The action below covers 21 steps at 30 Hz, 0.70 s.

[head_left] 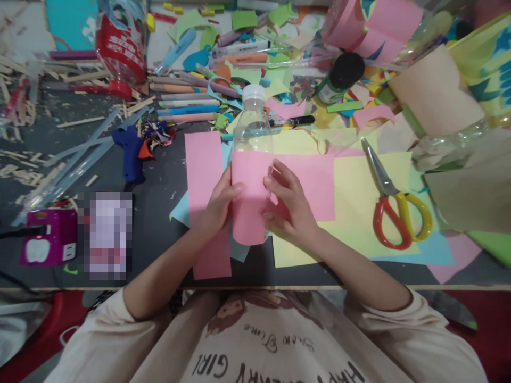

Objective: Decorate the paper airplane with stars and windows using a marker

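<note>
Between both hands is a clear plastic bottle (252, 130) with a white cap, cap end pointing away from me. Pink paper (249, 213) wraps around its lower body. My left hand (223, 199) grips the bottle's left side, thumb pressed on the pink paper. On the right side, my right hand (289, 199) holds the bottle with curled fingers near the paper's edge. Beneath lie a pink paper strip (205, 213), another pink sheet (319, 186) and a yellow sheet (303, 247). Scissors (389, 194) with red and yellow handles rest to the right.
A blue glue gun (131, 151), a blurred-out phone (109, 234) and a purple box (50, 236) are at left. Behind stand a red-labelled bottle (122, 48) and a black-capped jar (339, 77), among markers (189, 110) and paper scraps. The table edge (255, 288) runs close to me.
</note>
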Each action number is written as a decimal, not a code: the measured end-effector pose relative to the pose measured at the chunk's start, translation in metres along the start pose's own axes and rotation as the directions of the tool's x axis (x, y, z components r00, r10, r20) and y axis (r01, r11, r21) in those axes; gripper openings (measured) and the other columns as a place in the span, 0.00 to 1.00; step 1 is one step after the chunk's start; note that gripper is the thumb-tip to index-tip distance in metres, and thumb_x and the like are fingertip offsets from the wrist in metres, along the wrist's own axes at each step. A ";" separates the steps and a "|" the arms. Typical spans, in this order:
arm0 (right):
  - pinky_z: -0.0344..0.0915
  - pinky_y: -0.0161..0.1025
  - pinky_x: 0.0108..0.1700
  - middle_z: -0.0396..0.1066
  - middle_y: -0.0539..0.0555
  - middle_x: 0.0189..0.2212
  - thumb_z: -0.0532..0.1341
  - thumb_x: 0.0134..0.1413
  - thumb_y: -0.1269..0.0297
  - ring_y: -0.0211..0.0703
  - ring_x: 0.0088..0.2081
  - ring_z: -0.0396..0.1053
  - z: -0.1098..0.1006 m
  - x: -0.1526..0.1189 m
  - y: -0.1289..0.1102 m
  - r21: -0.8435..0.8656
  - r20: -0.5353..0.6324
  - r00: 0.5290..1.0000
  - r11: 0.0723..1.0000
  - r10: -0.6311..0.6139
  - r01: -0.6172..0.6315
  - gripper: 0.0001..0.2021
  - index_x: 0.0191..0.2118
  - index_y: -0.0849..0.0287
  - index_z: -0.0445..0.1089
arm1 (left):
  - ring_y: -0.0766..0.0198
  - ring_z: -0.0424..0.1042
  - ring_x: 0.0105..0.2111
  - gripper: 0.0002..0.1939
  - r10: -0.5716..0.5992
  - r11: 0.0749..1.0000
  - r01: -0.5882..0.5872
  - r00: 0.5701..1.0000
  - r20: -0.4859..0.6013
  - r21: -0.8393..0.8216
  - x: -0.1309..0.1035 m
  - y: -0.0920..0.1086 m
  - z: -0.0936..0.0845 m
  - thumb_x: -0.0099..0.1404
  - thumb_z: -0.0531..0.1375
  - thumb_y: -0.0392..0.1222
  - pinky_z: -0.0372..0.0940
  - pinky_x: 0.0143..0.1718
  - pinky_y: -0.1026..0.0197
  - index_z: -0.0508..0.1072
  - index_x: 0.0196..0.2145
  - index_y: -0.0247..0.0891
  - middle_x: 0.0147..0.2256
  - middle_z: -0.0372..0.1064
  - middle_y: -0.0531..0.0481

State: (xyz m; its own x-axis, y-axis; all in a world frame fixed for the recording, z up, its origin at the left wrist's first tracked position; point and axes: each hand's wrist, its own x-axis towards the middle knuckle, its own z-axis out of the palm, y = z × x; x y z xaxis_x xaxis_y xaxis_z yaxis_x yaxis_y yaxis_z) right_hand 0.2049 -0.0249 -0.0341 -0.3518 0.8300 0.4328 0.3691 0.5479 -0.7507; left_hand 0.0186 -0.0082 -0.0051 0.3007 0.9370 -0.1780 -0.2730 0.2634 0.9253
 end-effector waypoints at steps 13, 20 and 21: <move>0.67 0.64 0.65 0.60 0.60 0.69 0.55 0.67 0.42 0.58 0.69 0.63 -0.002 0.002 0.001 -0.139 0.016 0.994 0.984 -0.110 0.111 0.38 0.75 0.39 0.40 | 0.43 0.70 0.61 0.39 -0.055 0.998 0.055 0.997 -0.050 0.008 -0.003 -0.003 -0.001 0.64 0.65 0.57 0.72 0.58 0.46 0.57 0.67 0.48 0.65 0.63 0.42; 0.62 0.68 0.67 0.55 0.61 0.72 0.53 0.68 0.42 0.61 0.70 0.59 -0.004 0.003 0.001 -0.096 0.087 0.996 0.995 -0.019 0.028 0.39 0.76 0.41 0.35 | 0.47 0.69 0.62 0.30 -0.029 0.999 0.031 0.996 -0.082 0.022 0.005 -0.006 -0.006 0.70 0.52 0.54 0.70 0.60 0.46 0.60 0.68 0.51 0.60 0.71 0.51; 0.62 0.68 0.67 0.55 0.61 0.72 0.54 0.68 0.43 0.61 0.71 0.59 -0.004 0.002 0.001 -0.095 0.079 0.997 0.995 -0.018 0.026 0.38 0.76 0.41 0.36 | 0.48 0.70 0.61 0.30 -0.032 0.999 0.033 0.997 -0.076 0.016 0.006 -0.006 -0.006 0.70 0.51 0.53 0.70 0.60 0.46 0.61 0.67 0.50 0.59 0.72 0.51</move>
State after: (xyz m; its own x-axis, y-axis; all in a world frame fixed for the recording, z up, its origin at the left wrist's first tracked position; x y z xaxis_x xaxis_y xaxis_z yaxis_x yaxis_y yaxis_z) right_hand 0.2083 -0.0221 -0.0316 -0.4257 0.8089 0.4056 0.4401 0.5767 -0.6883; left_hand 0.0166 -0.0026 -0.0141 0.2394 0.9427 -0.2323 -0.2483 0.2907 0.9240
